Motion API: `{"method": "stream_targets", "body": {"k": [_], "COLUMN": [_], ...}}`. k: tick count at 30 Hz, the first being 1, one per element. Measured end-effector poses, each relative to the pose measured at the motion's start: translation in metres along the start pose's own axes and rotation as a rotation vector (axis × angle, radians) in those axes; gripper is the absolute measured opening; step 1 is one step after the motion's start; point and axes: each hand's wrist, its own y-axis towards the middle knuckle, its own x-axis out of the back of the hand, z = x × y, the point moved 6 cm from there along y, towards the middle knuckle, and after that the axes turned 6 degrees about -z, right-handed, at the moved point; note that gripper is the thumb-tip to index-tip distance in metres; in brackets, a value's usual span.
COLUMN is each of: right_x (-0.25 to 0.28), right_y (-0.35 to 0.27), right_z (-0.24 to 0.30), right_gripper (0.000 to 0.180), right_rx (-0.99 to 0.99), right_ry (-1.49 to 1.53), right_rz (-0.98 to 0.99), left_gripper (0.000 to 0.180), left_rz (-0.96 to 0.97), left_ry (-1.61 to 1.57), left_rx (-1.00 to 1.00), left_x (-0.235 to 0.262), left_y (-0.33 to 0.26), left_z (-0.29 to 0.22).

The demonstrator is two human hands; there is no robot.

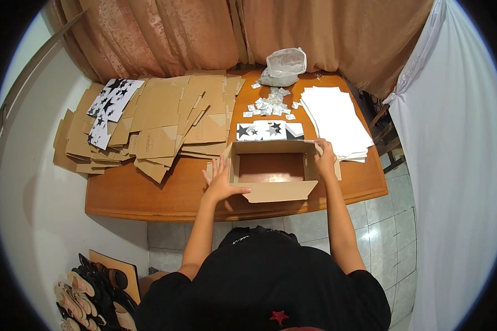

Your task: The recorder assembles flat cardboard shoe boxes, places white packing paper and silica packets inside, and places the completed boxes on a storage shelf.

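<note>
A brown cardboard box stands on the table in front of me with its flaps spread out. The tabletop shows through its open middle. My left hand spans the near left corner, fingers spread along the left side and thumb pressed on the near flap. At the far right corner, my right hand has its fingers curled over the box's edge. Just behind the box lies a white piece with black and grey stars; whether it is joined to the box is hidden.
Flattened cardboard boxes are heaped at the left, with star-patterned pieces on top. Small white packets lie scattered before a clear plastic bag. White sheets are stacked at the right. Curtains border the wooden table.
</note>
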Motion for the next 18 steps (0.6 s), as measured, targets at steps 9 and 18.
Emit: {"method": "stream_targets", "body": {"k": [9,18], "right_x": [0.017,0.013], "right_y": [-0.026,-0.041], "right_z": [0.022,0.016], "right_gripper": [0.052,0.056], "right_rx": [0.284,0.267], "right_ry": [-0.101,-0.434], "right_rz": [0.059,0.123], "left_gripper": [0.13,0.119], "left_rz": [-0.035,0.35], "left_ry": [-0.029,0.086], "left_rx": [-0.146,-0.239], "left_x": [0.011,-0.032], "left_y": [0.006,0.029], "left_z": [-0.019,-0.074]}}
